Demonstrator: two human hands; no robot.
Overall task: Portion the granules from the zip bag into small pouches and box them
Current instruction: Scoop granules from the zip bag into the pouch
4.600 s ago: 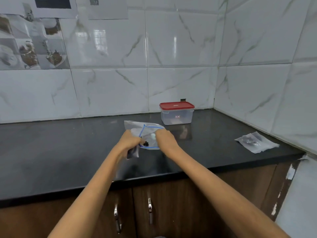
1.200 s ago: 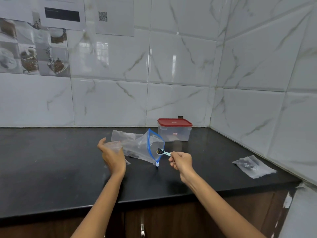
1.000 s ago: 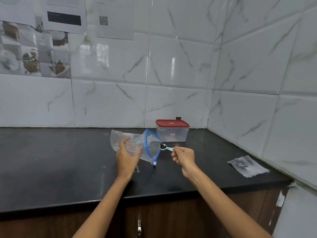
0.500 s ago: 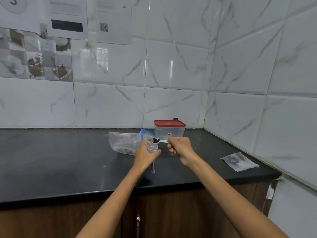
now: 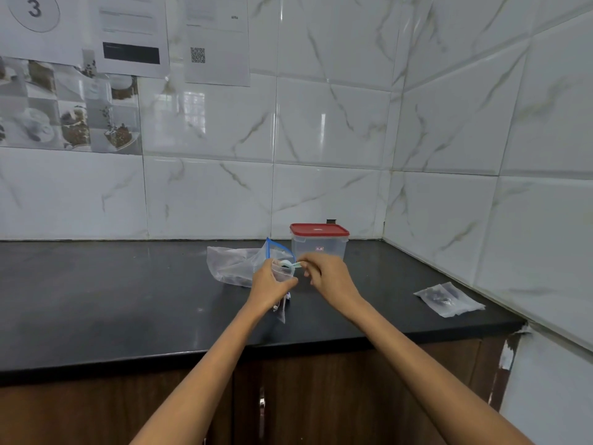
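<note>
Zip bag [image 5: 234, 266] lies open on the worktop [image 5: 96, 293]. Left hand [image 5: 269, 284] grips a pouch [image 5: 282, 274], right hand [image 5: 327, 274] pinches the spoon [image 5: 288, 265] over its mouth. Box [image 5: 319, 244] lidded, one filled pouch [image 5: 449, 298] waiting, so boxing's left.

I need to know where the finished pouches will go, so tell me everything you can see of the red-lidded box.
The box is a small, squarish container of clear plastic with a flat red lid pressed on, so it is closed. A small red label shows on its front wall. It stands upright on the black counter near the back wall corner. Nothing visibly touches it.
</note>
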